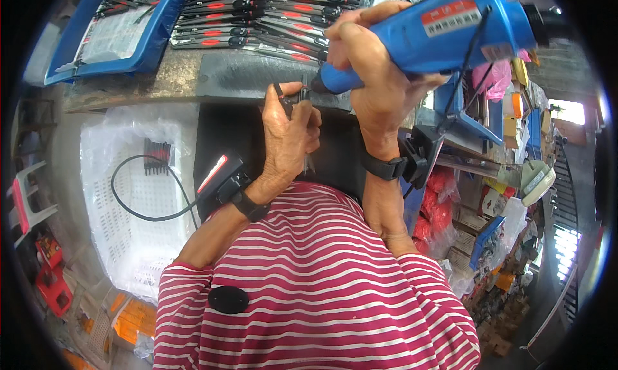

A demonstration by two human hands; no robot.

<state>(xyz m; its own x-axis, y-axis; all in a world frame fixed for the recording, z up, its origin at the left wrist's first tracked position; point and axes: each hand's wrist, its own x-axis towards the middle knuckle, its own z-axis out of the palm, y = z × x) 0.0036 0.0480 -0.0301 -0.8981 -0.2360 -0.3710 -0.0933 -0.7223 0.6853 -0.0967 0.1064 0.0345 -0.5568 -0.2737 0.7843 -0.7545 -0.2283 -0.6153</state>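
Note:
My right hand (376,67) is wrapped round a blue power screwdriver (444,32), holding it tilted with its dark tip pointing down and left. That tip meets, or almost meets, a small black part (293,98) at the edge of the workbench (244,74). My left hand (286,128) pinches this part between thumb and fingers. Thin pale metal shows below the left fingers, perhaps belonging to the same piece. The fingers hide most of it, so its kind cannot be made out. Just beyond both hands lie stacked grey-and-black handled pieces with red ovals (257,16).
A blue tray (145,61) with similar pieces and paper stands at the far left. Left of my lap is a plastic-lined white basket (132,222) with some dark pieces inside. A blue bin (473,122) and red bagged items (438,202) are at the right. Both wrists carry strapped devices.

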